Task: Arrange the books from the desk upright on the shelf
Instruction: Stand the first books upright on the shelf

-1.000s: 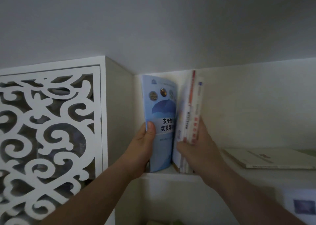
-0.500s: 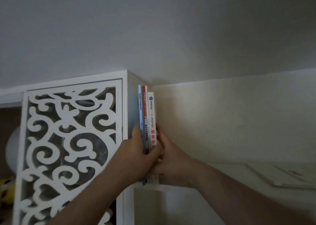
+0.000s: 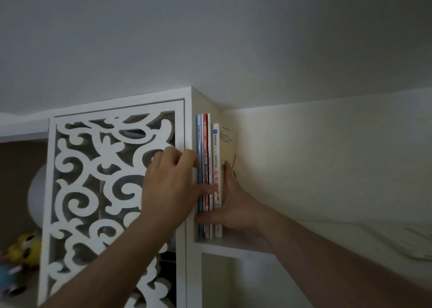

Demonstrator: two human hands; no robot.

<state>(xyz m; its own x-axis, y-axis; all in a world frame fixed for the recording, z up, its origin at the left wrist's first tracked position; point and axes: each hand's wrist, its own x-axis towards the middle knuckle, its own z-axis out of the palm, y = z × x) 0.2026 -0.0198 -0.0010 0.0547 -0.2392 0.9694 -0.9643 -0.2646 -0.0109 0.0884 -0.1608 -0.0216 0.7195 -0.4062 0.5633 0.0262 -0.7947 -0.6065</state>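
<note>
Several thin books [image 3: 206,141] stand upright at the left end of the white shelf [image 3: 233,247], tight against its side wall. Their spines are blue, red and white. My left hand [image 3: 168,186] is in front of them, with fingertips and thumb touching the spines. My right hand [image 3: 236,204] lies flat against the cover of the rightmost book; its fingers run back along that cover and its thumb stretches across the lower spines. The books' bottom edges rest on the shelf board.
A white carved lattice panel [image 3: 105,167] fills the cabinet front left of the books. Behind it and further left are a pale round object [image 3: 38,190] and a yellow toy [image 3: 25,247]. A blurred flat book [image 3: 416,244] lies on the shelf at far right.
The books went from a loose, tilted bunch to an upright stack against the side wall. My left hand let go of the blue cover and now touches the spines.
</note>
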